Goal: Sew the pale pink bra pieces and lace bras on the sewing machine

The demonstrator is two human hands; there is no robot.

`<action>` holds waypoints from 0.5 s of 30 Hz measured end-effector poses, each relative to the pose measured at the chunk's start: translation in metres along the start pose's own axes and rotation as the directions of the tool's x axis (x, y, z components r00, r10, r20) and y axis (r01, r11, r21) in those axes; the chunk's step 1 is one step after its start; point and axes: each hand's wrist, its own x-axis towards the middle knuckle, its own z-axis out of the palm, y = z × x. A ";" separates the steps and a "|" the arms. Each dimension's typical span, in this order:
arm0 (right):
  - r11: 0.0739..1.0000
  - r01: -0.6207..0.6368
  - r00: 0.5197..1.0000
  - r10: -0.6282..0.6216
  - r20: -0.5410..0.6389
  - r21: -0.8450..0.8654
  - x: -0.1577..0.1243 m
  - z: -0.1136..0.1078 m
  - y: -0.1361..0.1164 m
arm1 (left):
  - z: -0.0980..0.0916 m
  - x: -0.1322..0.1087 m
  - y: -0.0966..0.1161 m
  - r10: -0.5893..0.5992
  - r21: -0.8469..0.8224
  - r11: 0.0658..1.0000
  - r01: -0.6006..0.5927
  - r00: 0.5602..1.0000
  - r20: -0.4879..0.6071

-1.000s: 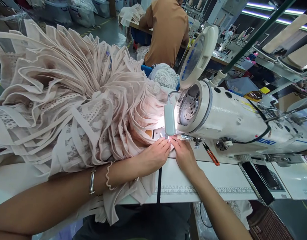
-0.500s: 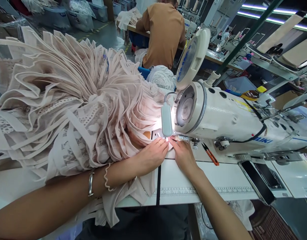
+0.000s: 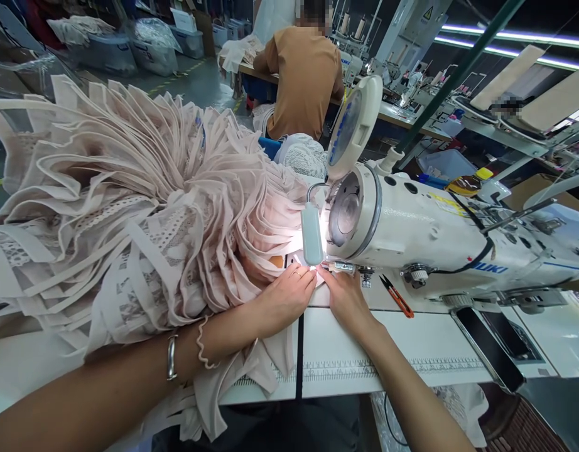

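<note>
At the needle area of a white sewing machine (image 3: 412, 220), my left hand (image 3: 288, 295) presses its closed fingers on a pale pink fabric piece (image 3: 320, 280). Close by on the right, my right hand (image 3: 348, 300) pinches the same fabric with thumb and fingers together. The fingertips nearly meet under a small lit lamp (image 3: 311, 233), which hides the needle. A big heap of pale pink lace-trimmed garments (image 3: 186, 194) spreads left of the machine, and some of its cloth hangs below my left forearm over the table edge.
Orange-handled thread snips (image 3: 397, 297) lie right of my right hand. Farther right is a dark-screened phone (image 3: 487, 348) on the table's edge. A printed ruler (image 3: 336, 371) runs along the front. Ahead, a person in a brown shirt (image 3: 304, 81) sits with their back to me.
The camera view has tilted slightly, so the scene sits a little lower. Both hands stay on the fabric beneath the lamp, with hardly any movement.
</note>
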 end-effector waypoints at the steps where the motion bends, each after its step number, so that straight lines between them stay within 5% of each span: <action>1: 1.000 -0.001 1.000 0.001 0.009 -0.004 0.000 -0.001 0.000 | 0.001 -0.001 0.000 -0.004 -0.006 1.000 0.004 1.000 0.002; 11: 0.998 -0.048 0.995 0.044 0.092 0.038 0.004 -0.006 -0.002 | -0.005 -0.003 0.000 0.008 0.010 1.000 -0.008 1.000 0.008; 15: 0.981 -0.050 0.998 0.054 -0.014 0.187 0.003 0.000 0.002 | -0.014 0.000 -0.005 0.047 0.112 0.992 -0.051 0.998 0.038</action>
